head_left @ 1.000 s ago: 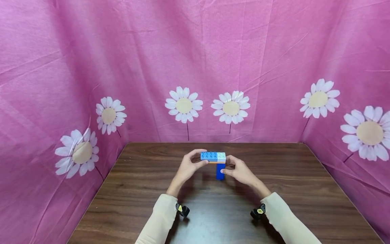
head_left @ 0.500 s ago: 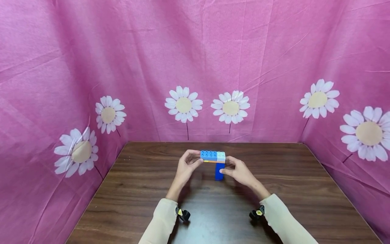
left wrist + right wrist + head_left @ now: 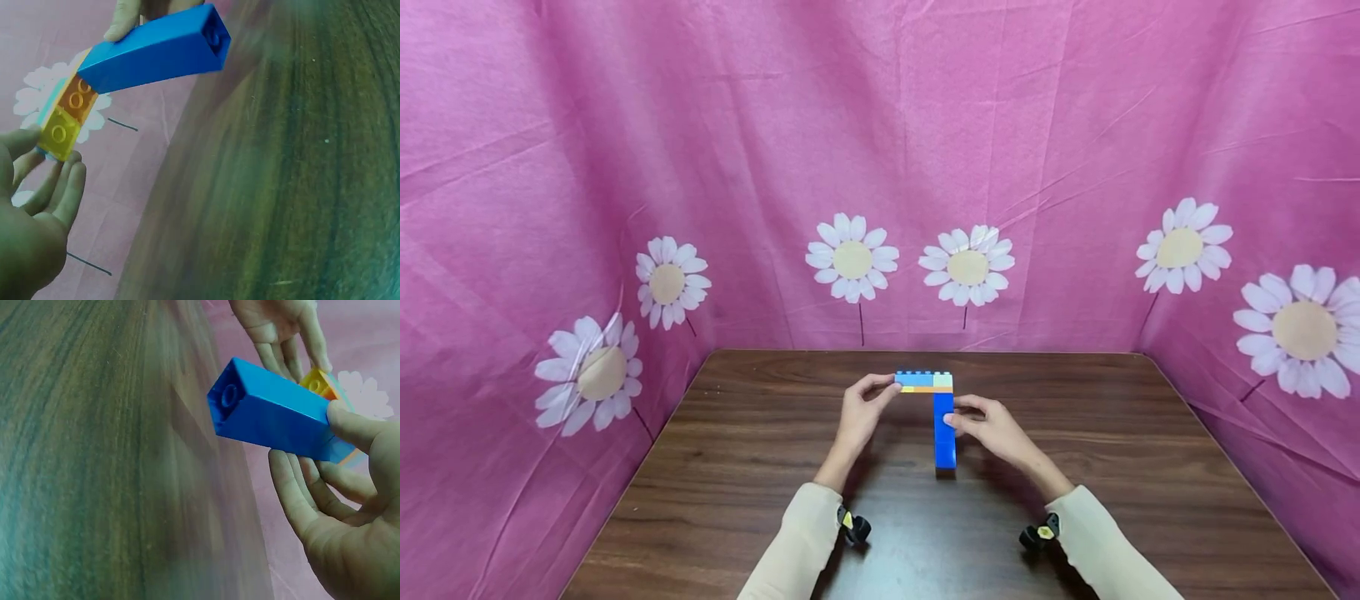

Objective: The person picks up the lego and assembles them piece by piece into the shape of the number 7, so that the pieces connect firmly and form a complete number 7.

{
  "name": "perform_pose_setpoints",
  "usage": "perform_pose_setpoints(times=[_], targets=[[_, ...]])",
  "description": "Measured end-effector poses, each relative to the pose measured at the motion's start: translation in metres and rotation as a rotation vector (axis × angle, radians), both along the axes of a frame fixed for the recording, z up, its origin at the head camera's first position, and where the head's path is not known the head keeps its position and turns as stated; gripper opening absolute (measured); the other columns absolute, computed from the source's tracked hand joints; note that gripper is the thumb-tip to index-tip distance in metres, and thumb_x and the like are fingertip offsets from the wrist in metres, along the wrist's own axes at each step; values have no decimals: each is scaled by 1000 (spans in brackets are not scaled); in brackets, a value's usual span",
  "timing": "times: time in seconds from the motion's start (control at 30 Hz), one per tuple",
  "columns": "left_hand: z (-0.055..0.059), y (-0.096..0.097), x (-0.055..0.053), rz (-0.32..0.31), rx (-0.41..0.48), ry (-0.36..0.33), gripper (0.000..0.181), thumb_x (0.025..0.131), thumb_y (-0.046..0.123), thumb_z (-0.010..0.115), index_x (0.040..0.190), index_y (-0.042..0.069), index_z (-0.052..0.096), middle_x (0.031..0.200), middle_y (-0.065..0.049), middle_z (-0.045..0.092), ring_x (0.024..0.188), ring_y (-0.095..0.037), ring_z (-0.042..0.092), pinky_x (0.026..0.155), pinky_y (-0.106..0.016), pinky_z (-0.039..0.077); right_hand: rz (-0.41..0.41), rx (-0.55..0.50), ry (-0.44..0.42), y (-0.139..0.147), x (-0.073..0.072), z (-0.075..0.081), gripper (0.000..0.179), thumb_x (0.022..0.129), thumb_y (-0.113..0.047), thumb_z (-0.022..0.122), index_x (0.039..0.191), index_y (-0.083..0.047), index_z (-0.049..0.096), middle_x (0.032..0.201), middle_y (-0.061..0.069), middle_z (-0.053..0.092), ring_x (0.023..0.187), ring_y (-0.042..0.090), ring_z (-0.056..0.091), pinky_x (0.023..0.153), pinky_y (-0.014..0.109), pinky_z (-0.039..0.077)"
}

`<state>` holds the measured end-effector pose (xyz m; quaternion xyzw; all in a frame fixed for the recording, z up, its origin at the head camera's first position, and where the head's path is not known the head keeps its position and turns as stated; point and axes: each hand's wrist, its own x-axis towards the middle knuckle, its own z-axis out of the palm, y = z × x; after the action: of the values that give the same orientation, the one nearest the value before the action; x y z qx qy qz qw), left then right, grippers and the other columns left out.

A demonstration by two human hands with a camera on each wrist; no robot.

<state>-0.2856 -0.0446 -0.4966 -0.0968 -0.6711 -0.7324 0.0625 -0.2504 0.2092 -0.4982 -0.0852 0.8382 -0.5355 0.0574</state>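
Both hands hold one toy brick structure above the table. Its top bar has a light blue brick [image 3: 914, 380] beside a white brick [image 3: 943, 381], over a layer of orange brick [image 3: 75, 99] and yellow brick [image 3: 60, 134]. From the bar's right end a tall dark blue brick column [image 3: 944, 433] hangs down, its hollow underside showing in both wrist views. My left hand [image 3: 859, 413] pinches the bar's left end between thumb and fingers. On the right, my right hand [image 3: 996, 426] grips the column's upper part, thumb on the near face and fingers behind it.
Beneath the hands lies a dark wooden table [image 3: 737, 500]. A pink cloth [image 3: 760, 167] printed with white daisies stands around its back and sides. The table's back edge runs just beyond the structure.
The structure has tipped: the studs on top now show edge-on, and the blue column's lower end has swung toward me. Both hands keep hold of it.
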Motion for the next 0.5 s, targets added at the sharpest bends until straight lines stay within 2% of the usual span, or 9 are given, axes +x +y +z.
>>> perform_pose_setpoints(times=[0.07,0.1,0.2,0.27,0.37,0.5], targets=[[-4,1,-3,19,-35,-17,24,97,7,78,116,-7,76,116,-24,77,86,-11,77,97,-54,60,-6,-38,-21,-1,-1,-2,57,101,-34,75,143,1,59,125,19,73,96,21,78,93,43,63],[-5,2,-4,28,-54,-25,24,97,7,78,116,-7,76,113,-25,78,87,-18,79,96,-55,61,-10,-57,-29,-2,-2,-3,57,101,-33,75,143,2,58,124,20,72,94,21,78,92,43,64],[-11,3,-6,43,-120,-56,25,99,9,76,116,-8,76,107,-27,78,91,-39,80,92,-52,63,-34,-103,-57,-5,-3,-6,56,101,-28,75,141,4,54,121,23,70,88,22,77,87,43,65],[-14,4,-6,41,-152,-87,25,99,10,76,116,-9,76,106,-28,78,95,-48,77,89,-48,65,-47,-104,-73,-8,-3,-8,54,101,-26,75,139,5,53,118,23,71,84,23,77,85,43,65],[-20,4,-7,41,-190,-108,27,100,11,75,116,-11,75,105,-29,78,95,-51,76,85,-45,66,-56,-78,-86,-11,-4,-10,52,101,-24,75,138,7,53,113,22,74,80,24,78,82,42,66],[-25,4,-9,62,-230,-114,28,100,13,76,116,-10,76,107,-29,78,90,-45,79,81,-42,67,-70,-38,-88,-14,-5,-13,50,101,-23,74,137,6,56,111,20,76,80,23,78,80,40,66]])
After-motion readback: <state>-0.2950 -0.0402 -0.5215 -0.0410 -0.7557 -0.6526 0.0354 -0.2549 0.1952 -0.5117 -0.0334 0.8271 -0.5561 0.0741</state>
